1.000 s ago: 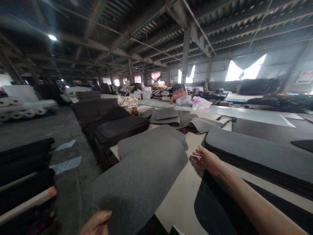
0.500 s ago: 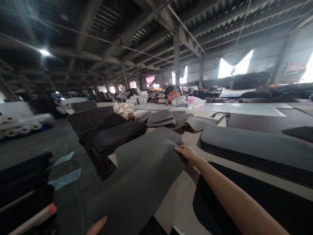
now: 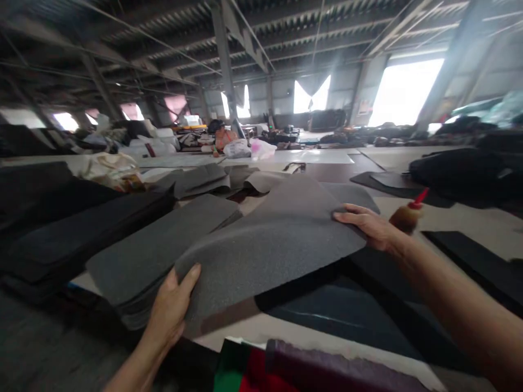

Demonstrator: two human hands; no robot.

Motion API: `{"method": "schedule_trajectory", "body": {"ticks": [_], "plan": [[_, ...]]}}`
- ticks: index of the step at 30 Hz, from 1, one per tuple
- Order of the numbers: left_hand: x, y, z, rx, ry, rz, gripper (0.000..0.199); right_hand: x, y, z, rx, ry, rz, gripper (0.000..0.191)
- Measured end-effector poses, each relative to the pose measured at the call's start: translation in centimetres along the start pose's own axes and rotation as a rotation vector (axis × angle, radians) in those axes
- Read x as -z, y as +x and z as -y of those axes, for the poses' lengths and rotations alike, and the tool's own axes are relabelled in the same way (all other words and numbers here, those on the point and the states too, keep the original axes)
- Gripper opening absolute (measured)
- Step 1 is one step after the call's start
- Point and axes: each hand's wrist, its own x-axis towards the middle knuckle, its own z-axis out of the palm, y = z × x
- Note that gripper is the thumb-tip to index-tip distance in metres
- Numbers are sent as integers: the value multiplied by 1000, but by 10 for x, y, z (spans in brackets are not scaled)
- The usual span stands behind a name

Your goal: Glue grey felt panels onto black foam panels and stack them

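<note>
Between my two hands a flexible grey sheet (image 3: 261, 245) is held up over the table, bowed in the middle. My left hand (image 3: 174, 296) pinches its near left edge, thumb on top and the other fingers hidden beneath. At the far right edge my right hand (image 3: 365, 223) grips it the same way. Just under the sheet lies a dark, slightly shiny piece (image 3: 339, 310). A stack of grey sheets (image 3: 163, 239) is to the left, close to my left hand. Behind my right wrist stands a brown bottle (image 3: 406, 218) with a red pointed nozzle.
Darker stacked sheets (image 3: 81, 234) lie at the left edge. Loose grey pieces (image 3: 200, 179) and a cream cloth bag (image 3: 108, 166) are farther back. Purple material (image 3: 327, 367) and red and green cloth (image 3: 249, 370) sit at the near edge. A black bundle (image 3: 469, 174) is at right.
The view has turned right. The grey sheet has been lifted and carried right, off the left side. My left hand, barely in view before, now grips its near edge.
</note>
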Motion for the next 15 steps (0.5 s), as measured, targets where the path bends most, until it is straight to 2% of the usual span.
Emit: {"method": "schedule_trajectory", "body": {"ticks": [2,4,7,11,15], "plan": [[-36,8,-3,-76,50,141,57,42,-29,-8,0,14,-171,42],[-65,12,1,-124,111,286,61,75,-59,-21,-11,1,-277,39],[-95,15,14,-144,196,412,62,106,-101,-48,-36,-57,-358,40],[-118,17,29,-202,442,402,55,118,-137,-84,-57,-159,-434,43],[-127,15,28,-307,666,346,52,114,-150,-107,-48,-167,-512,44]]}}
